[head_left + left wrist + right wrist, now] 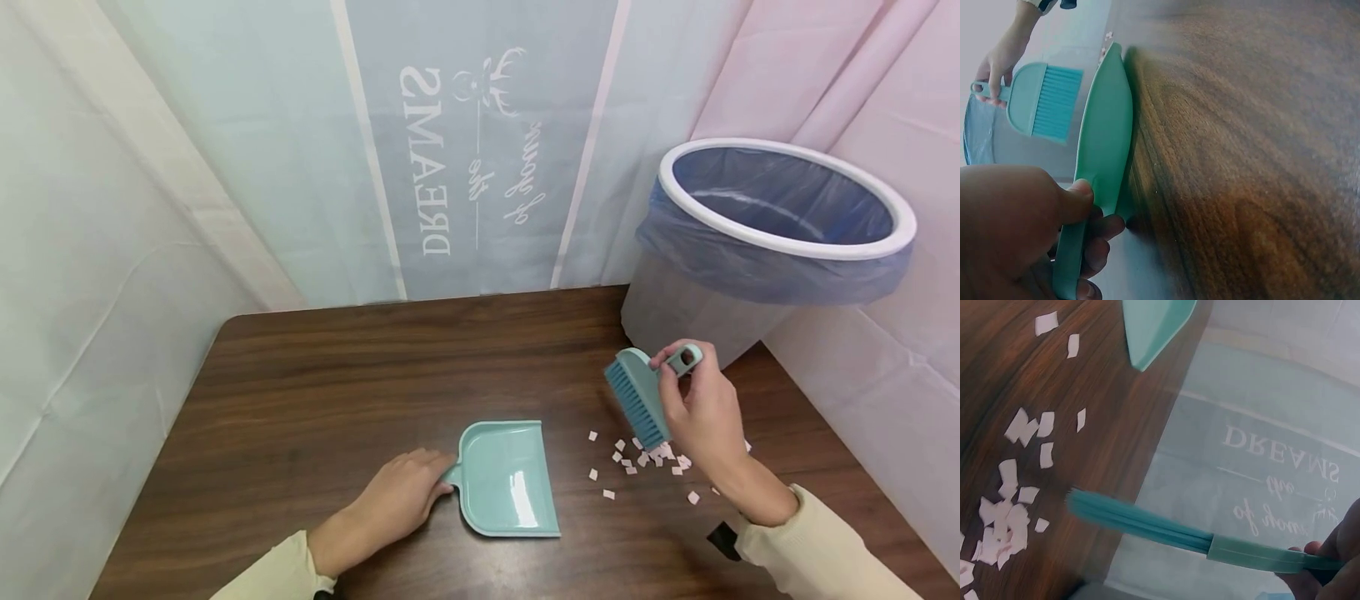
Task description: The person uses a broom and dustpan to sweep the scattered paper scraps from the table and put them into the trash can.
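Observation:
A mint-green dustpan (498, 479) lies on the wooden table, its wide lip facing right. My left hand (405, 492) grips its short handle, thumb on one side and fingers curled round the other in the left wrist view. In my right hand (705, 408) is a small green hand brush (641, 396), held by its handle with the blue-green bristles pointing down and left. The brush is raised above a scatter of small white paper pieces (660, 457) to the right of the dustpan. In the right wrist view the bristle tips (1079, 503) hang beside the paper pieces (1007, 519).
A bin (675, 308) with a white rim and blue liner stands at the table's back right, close behind my right hand. A printed curtain (480, 150) hangs along the far edge of the table (337, 375). Pale cloth covers both sides.

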A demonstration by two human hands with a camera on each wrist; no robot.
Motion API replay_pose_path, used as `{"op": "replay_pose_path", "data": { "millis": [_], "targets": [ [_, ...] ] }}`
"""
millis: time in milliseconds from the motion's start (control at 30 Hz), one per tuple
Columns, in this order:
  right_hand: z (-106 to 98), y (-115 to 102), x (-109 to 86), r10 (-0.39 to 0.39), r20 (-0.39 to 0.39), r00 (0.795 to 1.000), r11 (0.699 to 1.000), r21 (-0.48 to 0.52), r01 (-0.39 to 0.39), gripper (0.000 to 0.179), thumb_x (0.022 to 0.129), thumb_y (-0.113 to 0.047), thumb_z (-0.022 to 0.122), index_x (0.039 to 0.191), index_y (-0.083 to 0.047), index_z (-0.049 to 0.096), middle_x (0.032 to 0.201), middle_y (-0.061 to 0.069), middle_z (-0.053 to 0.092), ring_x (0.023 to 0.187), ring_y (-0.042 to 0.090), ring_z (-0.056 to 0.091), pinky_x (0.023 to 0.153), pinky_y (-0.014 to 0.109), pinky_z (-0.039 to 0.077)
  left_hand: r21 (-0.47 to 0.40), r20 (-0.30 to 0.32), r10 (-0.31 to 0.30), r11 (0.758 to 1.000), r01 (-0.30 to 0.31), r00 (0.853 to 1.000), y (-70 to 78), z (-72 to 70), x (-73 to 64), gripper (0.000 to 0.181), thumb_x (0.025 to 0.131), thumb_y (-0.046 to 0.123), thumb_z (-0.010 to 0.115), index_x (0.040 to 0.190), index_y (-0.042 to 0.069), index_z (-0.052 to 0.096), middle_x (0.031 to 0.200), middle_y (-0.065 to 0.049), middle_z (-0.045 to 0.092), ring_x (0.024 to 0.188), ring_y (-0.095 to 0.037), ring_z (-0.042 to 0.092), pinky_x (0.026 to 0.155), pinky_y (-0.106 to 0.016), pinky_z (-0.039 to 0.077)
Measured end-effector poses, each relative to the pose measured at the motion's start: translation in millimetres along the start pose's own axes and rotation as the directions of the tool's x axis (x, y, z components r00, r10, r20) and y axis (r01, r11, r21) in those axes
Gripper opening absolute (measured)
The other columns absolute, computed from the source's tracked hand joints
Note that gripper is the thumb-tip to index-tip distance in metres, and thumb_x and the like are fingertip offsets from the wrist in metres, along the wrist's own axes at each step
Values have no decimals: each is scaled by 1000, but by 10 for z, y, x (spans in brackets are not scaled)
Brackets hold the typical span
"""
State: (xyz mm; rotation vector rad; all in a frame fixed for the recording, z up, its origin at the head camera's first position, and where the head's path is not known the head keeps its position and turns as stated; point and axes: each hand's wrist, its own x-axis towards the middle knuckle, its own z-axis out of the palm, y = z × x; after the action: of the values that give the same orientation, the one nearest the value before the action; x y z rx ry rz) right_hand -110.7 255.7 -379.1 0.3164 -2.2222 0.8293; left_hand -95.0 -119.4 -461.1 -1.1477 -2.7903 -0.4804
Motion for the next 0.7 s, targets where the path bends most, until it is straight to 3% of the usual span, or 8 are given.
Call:
{"op": "replay_pose_path", "data": {
  "millis": [133, 333, 700],
  "targets": [
    [-48, 15, -50, -6, -16, 1000, 995, -96, 5, 25, 90, 12, 58, 114, 6, 52, 92, 9, 68, 61, -6, 37, 53, 16, 33, 3, 13, -7, 1000, 7, 1000, -3, -3, 0, 29, 96, 20, 70, 120, 3, 67, 104, -5, 71, 97, -22, 67, 84, -43, 56],
    [-72, 6, -112, -38, -8, 999, 977, -210, 35, 24, 88, 10, 58, 111, 6, 53, 84, 13, 64, 57, 9, 45, 49, 20, 36, -7, 27, -19, 1000, 19, 999, 2, -5, -5, 30, 97, 20, 69, 121, 3, 67, 107, -7, 71, 101, -25, 67, 88, -45, 55],
    [-39, -2, -222, 8, 24, 1000, 969, -246, -2, 24, 87, 10, 57, 110, 4, 52, 81, 14, 63, 54, 14, 44, 45, 31, 37, -18, 20, -23, 1000, 24, 1000, 22, -25, -1, 30, 95, 19, 70, 120, 3, 67, 107, -8, 71, 105, -28, 68, 93, -48, 54]
  ]
}}
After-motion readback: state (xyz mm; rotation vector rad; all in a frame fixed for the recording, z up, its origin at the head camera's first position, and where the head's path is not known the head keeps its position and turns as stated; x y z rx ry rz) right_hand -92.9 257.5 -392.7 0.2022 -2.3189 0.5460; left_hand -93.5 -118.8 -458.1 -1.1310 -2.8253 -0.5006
